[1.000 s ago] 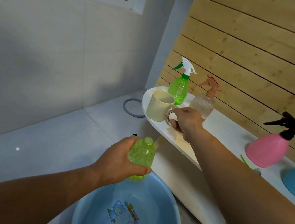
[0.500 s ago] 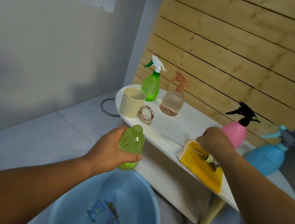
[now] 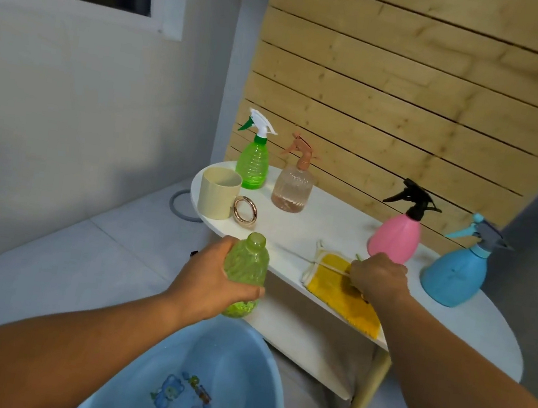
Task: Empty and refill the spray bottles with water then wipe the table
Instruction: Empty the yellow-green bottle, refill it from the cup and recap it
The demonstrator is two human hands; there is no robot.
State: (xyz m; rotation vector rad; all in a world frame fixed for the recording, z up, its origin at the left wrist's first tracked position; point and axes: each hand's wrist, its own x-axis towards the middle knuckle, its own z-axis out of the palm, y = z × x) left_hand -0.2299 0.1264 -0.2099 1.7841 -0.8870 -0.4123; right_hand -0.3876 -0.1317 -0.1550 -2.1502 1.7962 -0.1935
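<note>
Recapping step: open green bottle, spray head pickup

Left hand grips the uncapped green bottle around its body, upright, neck open, held off the table's near edge and above the blue basin on the floor. Right hand rests knuckles-up on the yellow cloth, fingers curled down over something small; a thin pale tube runs out leftward from under it. Judged to be this bottle's spray head with its dip tube, though the head itself is hidden by the hand. Whether the bottle holds water cannot be told.

Technique notes:
- Keep the bottle vertical and still; let the right hand do the travelling.
- Lift the head clear of the cloth so the tube does not drag it off the edge.
- Feed the tube tip into the neck first, then seat and twist the collar.
- Work over the basin so drips fall there, not on the white table.

Surroundings: on the table stand a cream cup with a ring-shaped handle, a green spray bottle, a clear bottle with a peach head, a pink bottle and a blue bottle, all capped. Wiping not yet begun, by my reading.
</note>
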